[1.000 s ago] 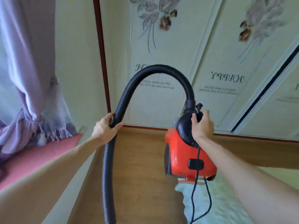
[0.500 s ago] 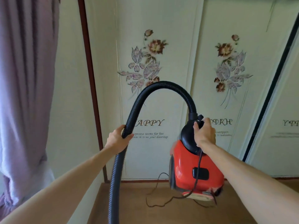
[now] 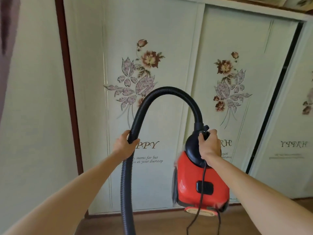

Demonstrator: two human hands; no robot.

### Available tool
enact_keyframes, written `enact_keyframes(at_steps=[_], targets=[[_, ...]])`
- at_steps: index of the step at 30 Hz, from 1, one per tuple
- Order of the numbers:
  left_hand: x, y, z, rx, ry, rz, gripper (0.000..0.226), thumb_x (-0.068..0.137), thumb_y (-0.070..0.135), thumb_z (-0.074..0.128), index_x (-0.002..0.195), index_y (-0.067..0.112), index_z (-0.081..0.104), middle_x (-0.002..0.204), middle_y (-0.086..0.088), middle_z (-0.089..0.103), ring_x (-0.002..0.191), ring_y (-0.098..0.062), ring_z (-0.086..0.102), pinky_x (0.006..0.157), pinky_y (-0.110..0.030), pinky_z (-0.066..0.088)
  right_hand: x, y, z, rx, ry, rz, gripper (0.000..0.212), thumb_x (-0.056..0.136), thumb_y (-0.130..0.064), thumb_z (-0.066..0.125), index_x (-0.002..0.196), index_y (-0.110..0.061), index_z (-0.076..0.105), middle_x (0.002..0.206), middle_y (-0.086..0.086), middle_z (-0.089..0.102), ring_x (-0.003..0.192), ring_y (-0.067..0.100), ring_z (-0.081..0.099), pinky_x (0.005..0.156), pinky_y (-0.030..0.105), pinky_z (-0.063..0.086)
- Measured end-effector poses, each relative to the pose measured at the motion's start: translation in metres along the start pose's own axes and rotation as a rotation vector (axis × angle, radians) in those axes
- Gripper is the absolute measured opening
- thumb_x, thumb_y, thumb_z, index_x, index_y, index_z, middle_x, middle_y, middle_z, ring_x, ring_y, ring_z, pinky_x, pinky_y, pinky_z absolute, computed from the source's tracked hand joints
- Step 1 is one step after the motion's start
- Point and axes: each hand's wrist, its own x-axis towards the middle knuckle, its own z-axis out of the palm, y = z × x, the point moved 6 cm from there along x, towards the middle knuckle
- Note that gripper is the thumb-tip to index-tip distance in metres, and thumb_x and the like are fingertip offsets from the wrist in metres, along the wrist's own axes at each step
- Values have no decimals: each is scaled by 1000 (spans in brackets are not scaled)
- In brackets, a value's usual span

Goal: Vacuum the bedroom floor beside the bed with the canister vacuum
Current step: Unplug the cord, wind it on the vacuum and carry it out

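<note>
Pale green sliding doors (image 3: 152, 65) with painted flowers and the word HAPPY fill the wall in front of the person. The red vacuum (image 3: 203, 184) hangs in the air in front of those doors, up off the brown wood floor (image 3: 152, 223).

The right hand (image 3: 209, 145) is curled round the black top (image 3: 192, 150) of the vacuum, near where the hose plugs in, and it carries the whole thing. The left hand (image 3: 124, 146) is wrapped round the black hose (image 3: 169, 90). The hose bends up in a big arch between the two hands, then hangs down out of sight.

I think the vacuum is small and not too heavy, since one hand holds it up. Its red shell looks hard and shiny, so the black top is the best place to grab. The hose is bendy and has little ridges, so it looks easy to grip, but it will likely flop and swing. I cannot see its far end. A thin black cord (image 3: 201, 200) dangles down the red body to the floor. It could catch on a foot.

The floor looks flat, hard and smooth, so dust should come off it easily. A dark brown strip (image 3: 67, 82) runs up the wall left of the doors. A bit of purple curtain (image 3: 6, 22) shows in the top left corner. The bed is not in view.
</note>
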Motion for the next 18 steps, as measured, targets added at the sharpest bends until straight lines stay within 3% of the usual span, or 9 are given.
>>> enact_keyframes(at_steps=[4, 8, 18], targets=[[52, -1, 26, 15, -47, 28, 55, 92, 37, 64, 142, 23, 44, 98, -8, 67, 75, -22, 67, 68, -35, 59, 33, 8, 17, -11, 43, 33, 22, 100, -34, 51, 101, -14, 41, 81, 8, 53, 76, 37, 62, 61, 57, 58], [115, -3, 57, -7, -97, 74, 57, 91, 39, 66, 142, 22, 44, 98, -9, 67, 79, -26, 69, 77, -42, 60, 70, 14, 35, -39, 96, 78, 24, 100, -36, 50, 101, -14, 42, 81, 7, 54, 77, 36, 62, 62, 57, 58], [224, 31, 180, -100, -338, 240, 52, 92, 39, 65, 138, 20, 49, 99, -11, 67, 81, -26, 64, 78, -35, 54, 147, 48, 31, -85, 294, 233, 22, 100, -34, 51, 104, -15, 40, 81, 3, 51, 80, 35, 62, 64, 58, 58]])
